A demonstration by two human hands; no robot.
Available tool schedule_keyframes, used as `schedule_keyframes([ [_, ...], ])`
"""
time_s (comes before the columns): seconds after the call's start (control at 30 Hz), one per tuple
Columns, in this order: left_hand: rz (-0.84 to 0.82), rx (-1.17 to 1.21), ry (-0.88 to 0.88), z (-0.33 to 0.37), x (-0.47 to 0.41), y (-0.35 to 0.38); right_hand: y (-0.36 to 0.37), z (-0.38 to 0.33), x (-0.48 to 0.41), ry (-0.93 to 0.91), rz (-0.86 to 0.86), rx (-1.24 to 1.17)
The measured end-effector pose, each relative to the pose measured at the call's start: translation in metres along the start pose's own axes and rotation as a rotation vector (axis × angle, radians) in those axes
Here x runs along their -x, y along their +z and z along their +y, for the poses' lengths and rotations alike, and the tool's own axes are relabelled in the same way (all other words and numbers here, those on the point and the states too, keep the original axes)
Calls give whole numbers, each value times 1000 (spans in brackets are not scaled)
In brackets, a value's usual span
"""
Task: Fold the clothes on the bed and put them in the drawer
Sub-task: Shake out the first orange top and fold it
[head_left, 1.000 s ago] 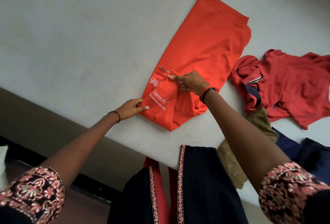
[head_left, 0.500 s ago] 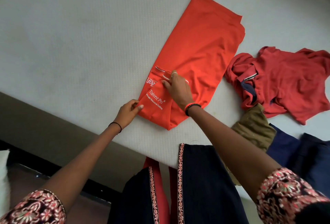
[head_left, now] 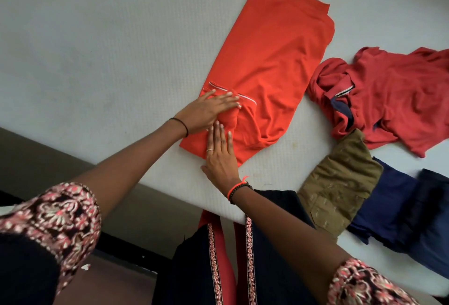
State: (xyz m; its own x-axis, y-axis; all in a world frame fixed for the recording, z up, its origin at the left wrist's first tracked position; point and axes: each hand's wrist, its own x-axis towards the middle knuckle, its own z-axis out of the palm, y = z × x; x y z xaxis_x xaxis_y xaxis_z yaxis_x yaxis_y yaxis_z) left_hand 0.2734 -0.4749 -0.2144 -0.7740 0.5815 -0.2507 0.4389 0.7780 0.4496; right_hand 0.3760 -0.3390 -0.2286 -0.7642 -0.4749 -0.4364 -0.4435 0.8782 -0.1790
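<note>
**A:** While both hands lie on it, where exactly is the orange polo shirt (head_left: 267, 61)?

**B:** On the white bed (head_left: 97, 49), folded lengthwise into a long strip. One end sits near the front edge of the bed, and the rest runs away and to the right. A white-striped trim shows at the near end.

**A:** And the left hand (head_left: 206, 110)?

**B:** Flat on that near end, palm down, fingers straight and close together, pointing right. Its fingertips reach the striped trim. A thin black band circles the wrist.

**A:** Is the right hand (head_left: 221, 156) gripping anything?

**B:** No. It is spread flat too, fingers straight and pointing away from the person. The fingers press on the shirt's near corner, just beside the left hand, and the heel of the palm rests on the bare bed. It wears a ring, and red and black bracelets sit on the wrist.

**A:** What else lies on the bed?

**B:** To the right, a crumpled dark red polo shirt (head_left: 393, 95) with a navy collar lies close to the orange one; I cannot tell if they touch. Nearer the person, an olive garment (head_left: 340, 183) touches its lower edge, and a navy garment (head_left: 408, 207) lies against the olive one's right side.
</note>
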Motion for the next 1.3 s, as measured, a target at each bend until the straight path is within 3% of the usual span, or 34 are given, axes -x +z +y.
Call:
schedule_keyframes([
  [0.07, -98, 127, -45, -11, -6, -4, 3, -3, -2, 46, 19, -29],
  [0.5, -233, 403, -134, -20, -20, -16, 4, -2, 6, 25, 45, -188],
  [0.57, -266, 363, -161, -22, -22, -22, -11, -1, 12, -18, -20, -276],
  [0.73, -430, 495, -309, -13, -22, -39, -69, 19, 19, -116, -425, -580],
  [0.87, -496, 714, -472, -16, -23, -31, -128, 58, -8, 4, -599, -880],
  [1.0, -320, 959, -689, -25, -27, -26, -158, 101, -44, 322, -655, -1261],
  [1.1, -190, 1039, -628, -22, -31, -31, -166, 139, -75, 475, -810, -1442],
  [1.3, -139, 1079, -720, -17, -41, -38, -162, 180, -132, 576, -765, -1324],
])
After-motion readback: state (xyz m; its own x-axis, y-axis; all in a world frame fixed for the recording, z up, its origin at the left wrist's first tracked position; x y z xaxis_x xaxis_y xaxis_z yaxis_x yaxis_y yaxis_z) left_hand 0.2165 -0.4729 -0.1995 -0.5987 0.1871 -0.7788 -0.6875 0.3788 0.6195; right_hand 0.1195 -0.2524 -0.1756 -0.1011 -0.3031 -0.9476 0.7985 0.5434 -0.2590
